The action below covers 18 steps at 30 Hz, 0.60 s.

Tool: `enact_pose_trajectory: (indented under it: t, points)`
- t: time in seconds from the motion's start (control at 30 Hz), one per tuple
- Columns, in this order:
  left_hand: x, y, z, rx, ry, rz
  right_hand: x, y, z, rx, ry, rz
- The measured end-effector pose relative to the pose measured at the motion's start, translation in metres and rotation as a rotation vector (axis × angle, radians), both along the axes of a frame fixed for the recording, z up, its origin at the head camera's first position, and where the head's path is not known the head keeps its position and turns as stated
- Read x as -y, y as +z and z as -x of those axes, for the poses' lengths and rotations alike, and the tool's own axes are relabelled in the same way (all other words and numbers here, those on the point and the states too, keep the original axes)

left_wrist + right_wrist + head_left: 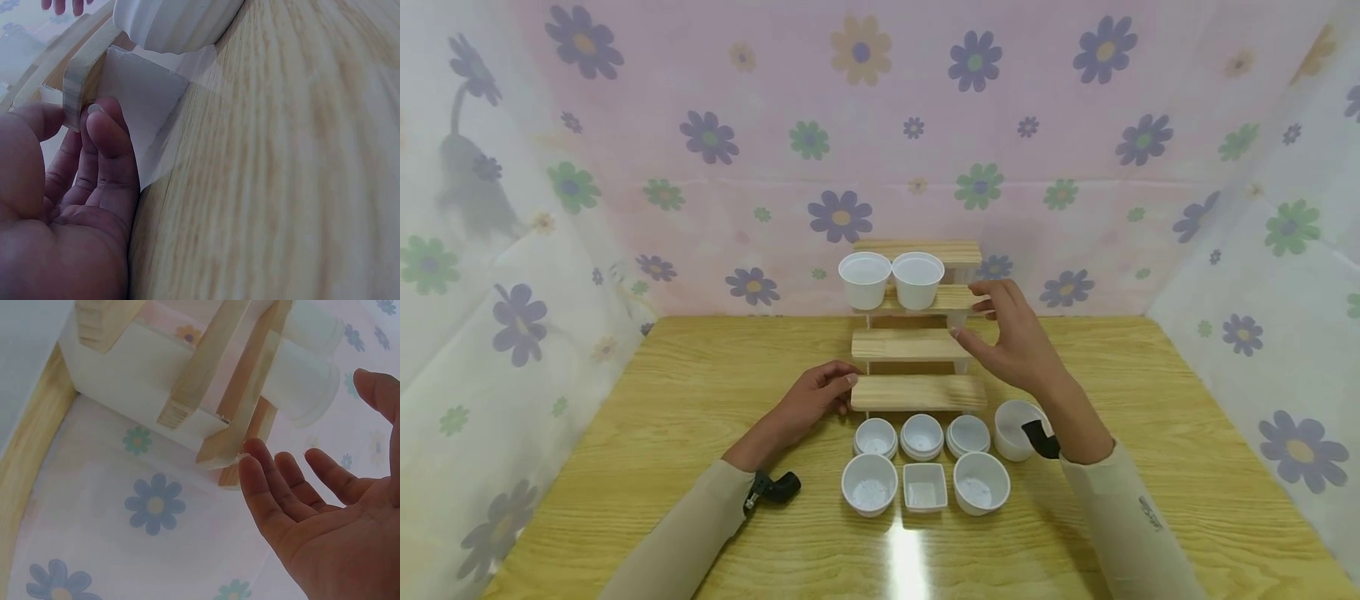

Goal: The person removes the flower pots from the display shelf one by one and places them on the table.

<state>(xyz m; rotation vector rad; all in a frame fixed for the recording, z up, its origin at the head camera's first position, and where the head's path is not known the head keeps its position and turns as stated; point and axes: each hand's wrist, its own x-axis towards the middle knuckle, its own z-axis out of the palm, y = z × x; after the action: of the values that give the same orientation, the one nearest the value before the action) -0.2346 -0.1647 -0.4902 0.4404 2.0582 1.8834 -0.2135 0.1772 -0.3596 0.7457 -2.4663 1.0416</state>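
Observation:
A tiered wooden display stand (910, 343) with white side supports stands at the middle back of the table. My left hand (816, 392) pinches the left end of its lowest plank (78, 84), thumb on one face and fingertips on the other. Two white plastic cups, a left one (864, 283) and a right one (917, 283), stand side by side on the second plank from the top. By that plank's right end is my right hand (1015, 337), its fingers loosely bent and nothing in them. In the right wrist view its fingertips (253, 472) are close to the plank ends.
In front of the stand sit several small white bowls (922, 435), two larger cups (869, 483) (981, 482) and a square white dish (925, 487). Another white cup (1017, 429) is under my right forearm. Flowered cloth (760, 208) hangs behind and at both sides.

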Motion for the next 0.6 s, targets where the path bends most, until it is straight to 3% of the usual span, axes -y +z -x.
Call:
enact_pose_trajectory:
  t: [0.6]
  points:
    - [-0.001,0.002,-0.001,0.011,-0.012,-0.012,0.017,0.006,0.013,0.009,-0.028,0.070]
